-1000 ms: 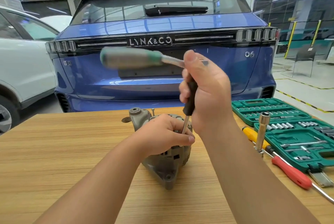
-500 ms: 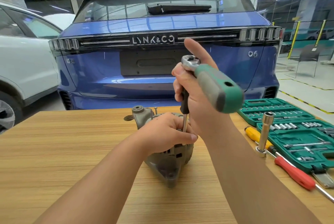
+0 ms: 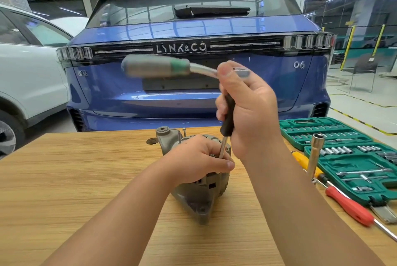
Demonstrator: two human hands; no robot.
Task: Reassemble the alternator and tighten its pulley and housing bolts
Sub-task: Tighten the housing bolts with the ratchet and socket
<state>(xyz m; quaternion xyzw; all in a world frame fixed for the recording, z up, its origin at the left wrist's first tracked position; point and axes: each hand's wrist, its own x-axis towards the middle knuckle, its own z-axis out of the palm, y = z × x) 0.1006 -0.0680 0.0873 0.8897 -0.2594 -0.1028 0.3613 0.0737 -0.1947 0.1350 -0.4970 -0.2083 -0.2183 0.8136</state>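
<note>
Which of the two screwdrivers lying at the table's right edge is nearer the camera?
The red-handled screwdriver; the yellow-handled screwdriver lies farther back, beside the green socket case.

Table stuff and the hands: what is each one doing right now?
alternator: standing on the table, held steady
left hand: grips the alternator's top
right hand: grips the black driver handle
ratchet: on top of the driver, handle pointing left, blurred
socket case: open, sockets inside
red screwdriver: lying on the table
extension bar: standing upright
</note>
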